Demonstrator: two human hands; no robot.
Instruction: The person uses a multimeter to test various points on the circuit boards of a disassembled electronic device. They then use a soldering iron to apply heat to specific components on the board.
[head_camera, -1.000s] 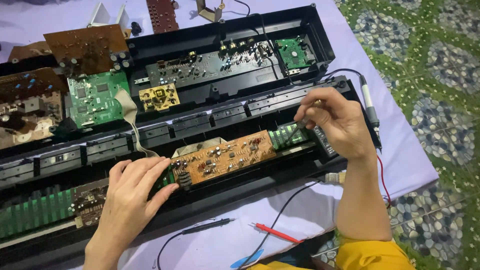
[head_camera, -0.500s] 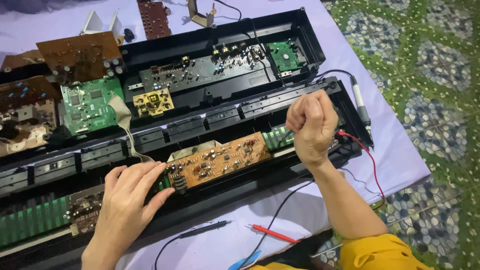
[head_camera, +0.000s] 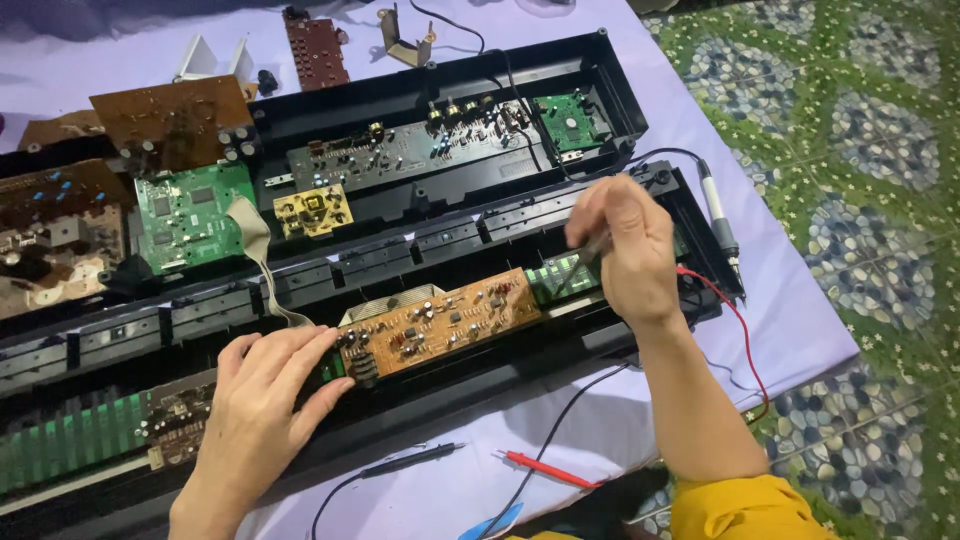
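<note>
The left hand (head_camera: 262, 392) lies flat with its fingers spread loosely, gripping nothing, the fingertips pressing the left end of a long orange-brown circuit board studded with small components (head_camera: 440, 320). That board sits in the front trough of a long black plastic casing (head_camera: 500, 215) that runs across a lilac cloth (head_camera: 800, 330). The right hand (head_camera: 622, 245) is curled in a narrow pinch around a thin dark probe-like tool (head_camera: 585, 255), whose tip points down at a dark green ribbed strip (head_camera: 560, 275) just beside the right end of the orange-brown board; the hand itself hides much of that strip and the casing's right end. A red lead (head_camera: 735, 330) loops out from under the right wrist. Behind, in the rear half of the casing, lie a grey board with rows of parts (head_camera: 400, 155), a small yellow board (head_camera: 313, 210) and a small green board (head_camera: 565, 115). To the left, a larger green circuit board (head_camera: 190, 215) carries a pale ribbon cable (head_camera: 255, 250) that curves toward the orange-brown board. A soldering iron with a white and black handle (head_camera: 720, 225) rests near the casing's right end. On the cloth in front lie a black test probe (head_camera: 410, 462) and a red test probe (head_camera: 545, 470), well apart from both hands.
</note>
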